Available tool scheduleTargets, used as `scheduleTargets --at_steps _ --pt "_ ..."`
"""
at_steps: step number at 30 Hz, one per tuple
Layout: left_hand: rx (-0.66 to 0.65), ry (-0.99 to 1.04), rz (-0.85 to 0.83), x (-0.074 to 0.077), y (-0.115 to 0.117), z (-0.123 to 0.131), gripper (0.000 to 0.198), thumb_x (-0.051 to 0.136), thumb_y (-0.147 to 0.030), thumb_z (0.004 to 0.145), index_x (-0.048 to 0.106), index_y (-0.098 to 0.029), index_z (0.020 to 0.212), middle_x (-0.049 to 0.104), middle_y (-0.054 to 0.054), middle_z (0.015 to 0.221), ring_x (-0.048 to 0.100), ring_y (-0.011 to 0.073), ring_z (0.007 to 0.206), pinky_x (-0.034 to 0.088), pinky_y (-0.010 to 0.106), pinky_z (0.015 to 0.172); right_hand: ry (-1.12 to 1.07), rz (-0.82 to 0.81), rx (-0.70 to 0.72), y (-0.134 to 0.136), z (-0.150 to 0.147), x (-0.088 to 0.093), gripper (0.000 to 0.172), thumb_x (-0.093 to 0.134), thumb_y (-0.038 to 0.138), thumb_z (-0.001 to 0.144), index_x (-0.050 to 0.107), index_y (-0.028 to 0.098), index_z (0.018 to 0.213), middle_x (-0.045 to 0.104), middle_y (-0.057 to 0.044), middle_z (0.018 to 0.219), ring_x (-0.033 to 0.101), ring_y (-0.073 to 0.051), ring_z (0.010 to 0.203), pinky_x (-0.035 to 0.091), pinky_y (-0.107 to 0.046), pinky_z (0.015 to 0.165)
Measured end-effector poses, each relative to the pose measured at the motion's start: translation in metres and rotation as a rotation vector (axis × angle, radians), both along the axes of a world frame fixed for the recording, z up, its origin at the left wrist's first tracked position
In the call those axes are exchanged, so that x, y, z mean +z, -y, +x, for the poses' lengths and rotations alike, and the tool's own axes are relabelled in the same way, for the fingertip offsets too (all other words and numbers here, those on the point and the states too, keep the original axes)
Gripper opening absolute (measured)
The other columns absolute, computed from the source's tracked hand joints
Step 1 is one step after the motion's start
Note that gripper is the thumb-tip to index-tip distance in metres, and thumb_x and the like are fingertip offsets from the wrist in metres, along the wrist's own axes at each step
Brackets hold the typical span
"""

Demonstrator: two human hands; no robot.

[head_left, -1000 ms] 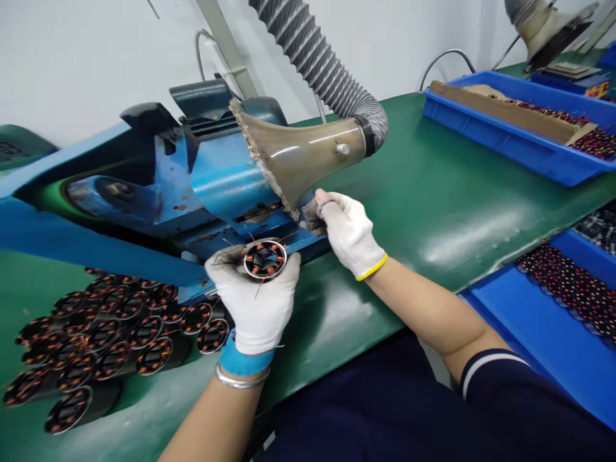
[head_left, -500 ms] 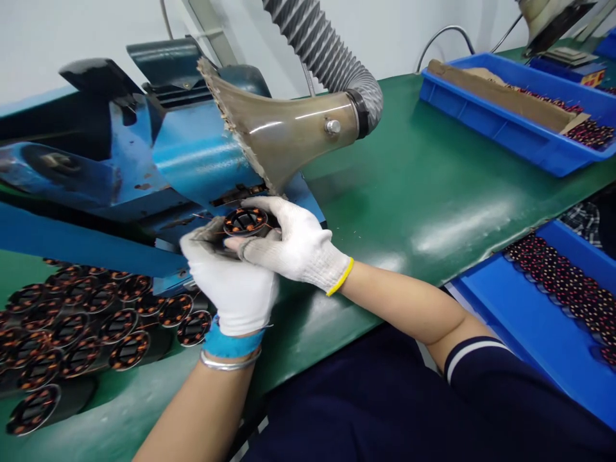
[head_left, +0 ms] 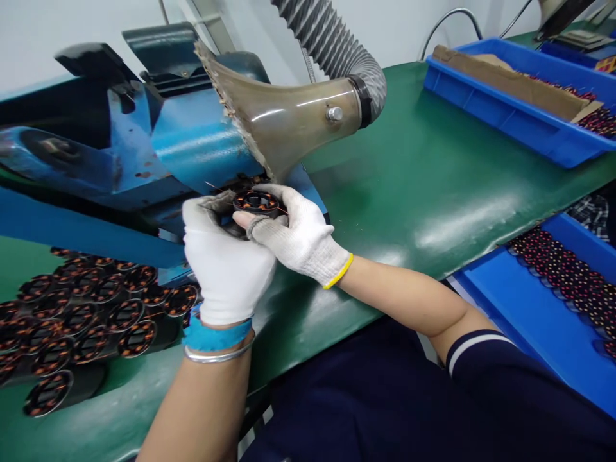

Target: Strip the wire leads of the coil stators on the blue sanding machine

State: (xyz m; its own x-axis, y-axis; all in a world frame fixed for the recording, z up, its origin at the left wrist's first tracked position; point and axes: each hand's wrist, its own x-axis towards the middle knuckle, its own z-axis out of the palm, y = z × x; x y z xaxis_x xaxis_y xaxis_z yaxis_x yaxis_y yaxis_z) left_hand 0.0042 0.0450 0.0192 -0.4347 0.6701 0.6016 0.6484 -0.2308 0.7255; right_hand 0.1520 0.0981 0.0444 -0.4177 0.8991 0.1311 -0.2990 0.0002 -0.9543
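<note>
Sleeve (head_left: 481, 350), dark with a white stripe, lower right of frame; metal bangle (head_left: 219, 357) on the left wrist, lower centre; a blue tray (head_left: 510, 305) of small dark discs (head_left: 568, 279) at the right edge, beyond the bench edge.

Left hand (head_left: 228, 263), white glove, just left of centre; fingers curled in at the left side of a ring-shaped wound part (head_left: 256, 206); tips mostly hidden, so cannot tell how firmly, if at all, they grip; right hand (head_left: 298, 234), yellow-cuffed glove, closed round the part's other side.

Likely trouble: thin wire ends (head_left: 214, 187) jut from the part; turning it in the fingers could snag them on glove knit or machine edge and bend them; uneven grip could let the part slip.

Part sits between the hands, ring face tipped upward; right thumb (head_left: 244, 220), bare at the tip, lies across its near wall, the other right fingers at its far right.

Similar parts (head_left: 86, 333) packed together, lower left; behind the hands, blue machine (head_left: 202, 147), upper left; flared hood (head_left: 289, 122) over its end; grey ribbed hose (head_left: 327, 42) at upper centre; second blue tray (head_left: 491, 112) on green bench (head_left: 394, 173), upper right.
</note>
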Motion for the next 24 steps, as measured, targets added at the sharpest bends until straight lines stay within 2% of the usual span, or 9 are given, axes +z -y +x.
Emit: scheduleTargets --at_steps 3,5,8,10,13,16,19,21,24 --pt "-0.024 0.018 0.014 -0.002 -0.002 0.0 0.068 0.107 -0.051 0.08 0.067 -0.024 0.128 0.082 0.008 0.123 0.086 0.032 0.112 0.071 0.07 0.128 -0.058 -0.082 0.115 -0.001 0.001 0.0 0.097 0.135 0.061 0.067 0.079 0.021 0.136 0.095 -0.014 0.138 0.096 -0.038 0.132 0.084 -0.05 0.122" --pt "-0.043 0.053 0.028 -0.004 -0.003 0.001 0.069 0.107 -0.054 0.081 0.066 -0.024 0.128 0.081 0.008 0.123 0.086 0.0319 0.112 0.072 0.069 0.127 -0.035 -0.078 0.11 -0.004 -0.003 -0.002 0.097 0.134 0.059 0.07 0.079 0.021 0.14 0.095 -0.013 0.143 0.094 -0.037 0.135 0.082 -0.048 0.126" --pt "-0.045 0.071 0.038 -0.008 -0.004 0.004 0.058 0.102 -0.051 0.09 0.065 -0.025 0.127 0.081 0.008 0.124 0.086 0.0308 0.115 0.072 0.066 0.128 0.067 -0.03 0.074 -0.007 -0.009 -0.007 0.1 0.132 0.057 0.074 0.079 0.019 0.15 0.093 -0.013 0.149 0.092 -0.036 0.141 0.079 -0.048 0.129" --pt "-0.026 0.056 0.062 -0.013 -0.001 0.008 0.058 0.103 -0.046 0.089 0.067 -0.026 0.13 0.081 0.008 0.126 0.086 0.0313 0.12 0.071 0.063 0.13 0.157 0.054 0.006 -0.003 -0.008 -0.011 0.1 0.13 0.055 0.077 0.08 0.02 0.157 0.091 -0.012 0.157 0.089 -0.036 0.148 0.076 -0.048 0.135" --pt "0.0 0.077 0.169 -0.022 0.012 0.019 0.066 0.107 -0.042 0.085 0.07 -0.027 0.137 0.081 0.01 0.131 0.087 0.0331 0.122 0.072 0.061 0.128 0.258 0.293 -0.075 0.008 0.002 -0.019 0.097 0.125 0.055 0.082 0.082 0.024 0.163 0.086 -0.015 0.168 0.083 -0.041 0.162 0.067 -0.052 0.146" --pt "0.003 0.114 0.215 -0.029 0.032 0.028 0.07 0.11 -0.043 0.082 0.071 -0.031 0.139 0.082 0.011 0.134 0.088 0.0353 0.123 0.074 0.061 0.124 0.286 0.494 -0.024 0.011 0.014 -0.027 0.097 0.125 0.062 0.076 0.088 0.022 0.156 0.088 -0.019 0.161 0.086 -0.045 0.155 0.069 -0.056 0.143" --pt "0.025 0.139 0.094 -0.033 0.061 0.022 0.07 0.111 -0.047 0.083 0.073 -0.033 0.139 0.084 0.01 0.136 0.088 0.0355 0.128 0.075 0.056 0.122 0.218 0.639 0.146 0.002 0.02 -0.035 0.096 0.123 0.073 0.073 0.092 0.021 0.147 0.092 -0.02 0.147 0.092 -0.044 0.137 0.077 -0.056 0.129" --pt "0.063 0.21 -0.008 -0.038 0.088 0.001 0.065 0.108 -0.054 0.088 0.075 -0.033 0.14 0.086 0.009 0.137 0.089 0.0341 0.127 0.077 0.051 0.117 0.163 0.736 0.266 -0.002 0.021 -0.04 0.099 0.121 0.08 0.074 0.093 0.02 0.147 0.093 -0.019 0.14 0.093 -0.044 0.13 0.079 -0.057 0.123" --pt "0.208 0.365 -0.089 -0.046 0.141 -0.057 0.07 0.103 -0.064 0.088 0.076 -0.033 0.145 0.089 0.011 0.14 0.09 0.0334 0.121 0.078 0.049 0.11 -0.031 0.874 0.12 0.003 0.026 -0.044 0.106 0.12 0.083 0.072 0.091 0.022 0.153 0.093 -0.019 0.14 0.094 -0.046 0.129 0.081 -0.059 0.119"
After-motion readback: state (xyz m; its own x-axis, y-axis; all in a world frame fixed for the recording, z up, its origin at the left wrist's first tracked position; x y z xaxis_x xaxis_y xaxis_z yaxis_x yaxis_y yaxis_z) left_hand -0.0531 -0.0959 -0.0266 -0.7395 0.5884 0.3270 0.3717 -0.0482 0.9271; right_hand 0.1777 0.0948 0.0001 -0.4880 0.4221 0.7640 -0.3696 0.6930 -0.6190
